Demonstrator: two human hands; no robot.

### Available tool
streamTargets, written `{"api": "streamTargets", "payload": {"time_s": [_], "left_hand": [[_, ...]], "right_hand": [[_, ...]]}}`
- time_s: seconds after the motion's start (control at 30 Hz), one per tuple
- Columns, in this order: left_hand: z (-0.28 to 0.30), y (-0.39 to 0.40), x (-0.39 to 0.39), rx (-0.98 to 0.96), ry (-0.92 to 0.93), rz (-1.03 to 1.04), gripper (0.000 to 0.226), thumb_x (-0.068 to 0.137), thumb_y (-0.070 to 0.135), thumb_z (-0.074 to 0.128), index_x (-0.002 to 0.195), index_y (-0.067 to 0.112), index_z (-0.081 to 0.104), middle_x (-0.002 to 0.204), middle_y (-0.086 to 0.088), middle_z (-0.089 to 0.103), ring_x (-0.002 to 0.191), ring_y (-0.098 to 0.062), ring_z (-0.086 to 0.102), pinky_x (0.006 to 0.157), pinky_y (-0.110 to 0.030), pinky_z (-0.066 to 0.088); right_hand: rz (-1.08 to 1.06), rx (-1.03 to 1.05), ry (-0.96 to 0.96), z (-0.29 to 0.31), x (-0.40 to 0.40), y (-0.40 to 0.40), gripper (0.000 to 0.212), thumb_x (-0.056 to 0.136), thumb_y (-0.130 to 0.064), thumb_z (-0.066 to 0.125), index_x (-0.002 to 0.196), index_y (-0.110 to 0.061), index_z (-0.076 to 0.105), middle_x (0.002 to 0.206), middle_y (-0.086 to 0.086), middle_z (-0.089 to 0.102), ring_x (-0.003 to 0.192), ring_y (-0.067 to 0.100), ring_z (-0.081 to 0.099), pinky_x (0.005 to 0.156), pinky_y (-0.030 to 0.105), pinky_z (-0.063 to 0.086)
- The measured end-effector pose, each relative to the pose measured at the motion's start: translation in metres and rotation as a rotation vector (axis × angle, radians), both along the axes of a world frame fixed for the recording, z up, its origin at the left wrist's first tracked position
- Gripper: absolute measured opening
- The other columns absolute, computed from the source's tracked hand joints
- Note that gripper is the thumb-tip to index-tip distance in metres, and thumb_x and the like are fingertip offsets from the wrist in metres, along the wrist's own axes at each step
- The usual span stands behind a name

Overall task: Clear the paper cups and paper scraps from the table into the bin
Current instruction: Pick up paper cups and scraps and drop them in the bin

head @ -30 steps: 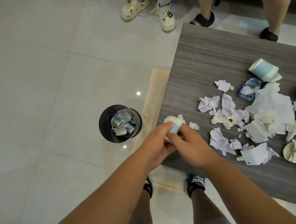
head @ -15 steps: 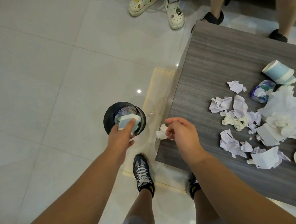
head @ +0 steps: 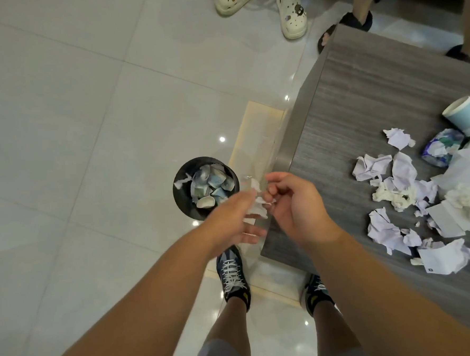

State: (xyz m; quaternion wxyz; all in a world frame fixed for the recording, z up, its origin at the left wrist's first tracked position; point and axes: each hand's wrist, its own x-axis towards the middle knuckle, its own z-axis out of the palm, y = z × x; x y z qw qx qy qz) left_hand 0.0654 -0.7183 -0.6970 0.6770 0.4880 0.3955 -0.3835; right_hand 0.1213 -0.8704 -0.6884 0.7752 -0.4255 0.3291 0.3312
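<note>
White scrap (head: pixel 257 204) now btwn both hands, L hand (head: pixel 231 222) cup-free.

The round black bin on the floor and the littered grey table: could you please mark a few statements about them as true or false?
1. The round black bin stands on the tiled floor, left of the grey wood-grain table. True.
2. The bin is empty. False: crushed paper cups lie inside it.
3. A white paper scrap sits between the left hand and the right hand. True.
4. The table is bare. False: crumpled white paper scraps still lie on it.
5. A light blue paper cup lies on the table's far right. True.
</note>
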Motion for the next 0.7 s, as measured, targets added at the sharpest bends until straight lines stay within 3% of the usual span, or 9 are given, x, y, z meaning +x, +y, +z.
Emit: {"api": "streamTargets", "payload": {"time_s": [0.1,0.2,0.3,0.37,0.47,0.53,0.63,0.7], "left_hand": [[-0.005,-0.002,-0.014,-0.076,-0.052,0.216,0.022,0.106,0.032,0.062,0.107,0.012,0.070,0.083,-0.007,0.072,0.064,-0.016,0.065,0.061,-0.030,0.056],[-0.012,0.017,-0.015,-0.025,-0.026,0.384,0.007,0.104,0.011,0.064,0.098,0.009,0.067,0.077,-0.005,0.068,0.059,-0.012,0.061,0.056,-0.025,0.054],[-0.030,0.043,-0.011,0.409,0.064,0.272,0.011,0.103,0.010,0.062,0.100,0.005,0.072,0.080,-0.008,0.072,0.058,-0.014,0.063,0.057,-0.028,0.056],[-0.041,0.060,-0.005,0.589,0.125,0.168,0.024,0.102,0.023,0.062,0.118,0.007,0.071,0.092,-0.006,0.075,0.072,-0.017,0.070,0.062,-0.029,0.060],[-0.048,0.069,0.004,0.636,0.213,-0.007,0.065,0.099,0.051,0.063,0.152,0.016,0.049,0.136,-0.009,0.063,0.116,-0.031,0.066,0.095,-0.042,0.060],[-0.044,0.059,0.005,0.745,0.148,-0.128,0.067,0.100,0.051,0.060,0.158,0.020,0.044,0.149,-0.009,0.057,0.125,-0.034,0.061,0.100,-0.041,0.053],[-0.024,0.017,-0.003,0.857,-0.047,-0.275,0.038,0.103,0.038,0.056,0.138,0.026,0.063,0.125,0.000,0.069,0.105,-0.027,0.064,0.081,-0.031,0.045],[-0.006,-0.023,-0.011,0.833,-0.124,-0.337,0.023,0.103,0.034,0.054,0.121,0.030,0.069,0.105,0.005,0.071,0.102,-0.028,0.069,0.075,-0.031,0.051]], "right_hand": [[0.012,0.004,0.068,0.000,0.000,0.017,0.022,0.093,0.001,0.041,0.093,-0.001,0.063,0.069,0.007,0.050,0.061,0.020,0.053,0.063,0.034,0.049],[0.040,-0.011,0.083,-0.002,0.002,0.019,0.029,0.096,0.002,0.041,0.104,0.002,0.068,0.079,0.012,0.066,0.072,0.024,0.069,0.071,0.035,0.058],[0.143,-0.176,0.017,-0.006,0.000,0.011,0.034,0.100,0.000,0.042,0.111,-0.005,0.073,0.100,0.010,0.077,0.092,0.022,0.076,0.087,0.039,0.062],[0.226,-0.396,-0.005,-0.009,-0.005,-0.004,0.033,0.102,-0.003,0.046,0.106,-0.012,0.077,0.107,0.009,0.079,0.097,0.022,0.076,0.090,0.039,0.063],[0.281,-0.628,-0.024,-0.008,-0.019,-0.043,0.031,0.103,-0.007,0.049,0.098,-0.018,0.078,0.098,0.007,0.078,0.088,0.020,0.073,0.080,0.035,0.058],[0.315,-0.751,-0.038,-0.003,-0.031,-0.076,0.028,0.102,-0.009,0.052,0.096,-0.022,0.077,0.087,0.003,0.077,0.078,0.017,0.069,0.069,0.029,0.054],[0.363,-0.940,-0.060,0.008,-0.051,-0.138,0.022,0.097,-0.015,0.058,0.094,-0.031,0.073,0.065,-0.010,0.071,0.054,0.003,0.063,0.048,0.015,0.047],[0.358,-1.040,-0.059,0.014,-0.062,-0.176,0.018,0.094,-0.019,0.059,0.096,-0.033,0.070,0.070,-0.011,0.072,0.053,0.003,0.064,0.049,0.018,0.048]]}}
